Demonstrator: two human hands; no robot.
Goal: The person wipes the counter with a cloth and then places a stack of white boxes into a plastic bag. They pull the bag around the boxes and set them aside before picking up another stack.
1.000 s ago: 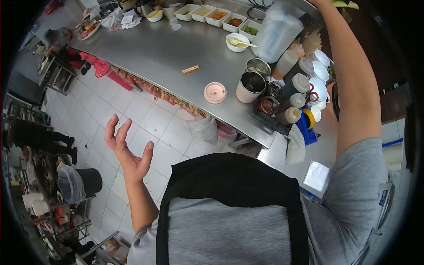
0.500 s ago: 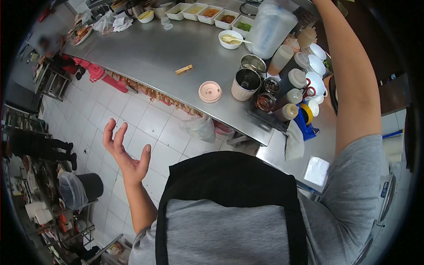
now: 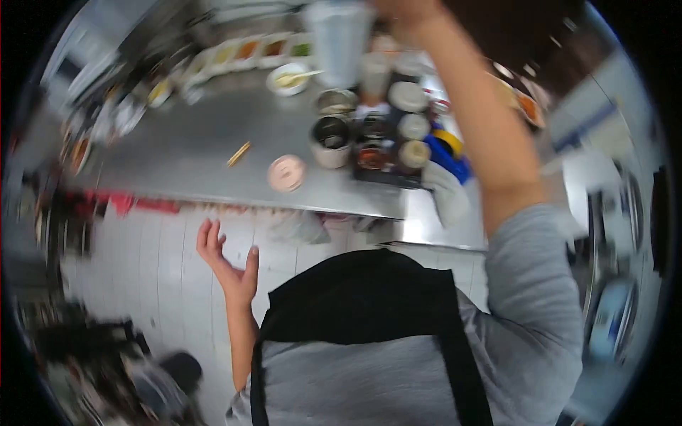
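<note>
My left hand (image 3: 231, 263) is raised over the floor in front of the counter, fingers curled but apart, with nothing in it. Up at the top edge, my right hand (image 3: 412, 14) is smeared by motion and its fingers are hidden; it is close to a tall clear plastic-wrapped stack (image 3: 339, 42). Below that arm stand squeeze bottles (image 3: 408, 97) and dark jars (image 3: 372, 157). A tumbler with dark insides (image 3: 332, 142) stands open on the steel counter, a pale pink lid (image 3: 287, 173) lying to its left. Farther left lies a small wooden clip-like piece (image 3: 239, 154).
White tubs of chopped ingredients (image 3: 249, 51) line the counter's back, with a white bowl and spoon (image 3: 290, 79) before them. A blue tape dispenser (image 3: 449, 157) and a cloth (image 3: 446, 192) are at the right. A black bin (image 3: 181, 373) stands on the tiled floor.
The view has swung to the right, so the counter items appear farther left and more level. My right hand has come partly into sight at the top. My left hand stays open.
</note>
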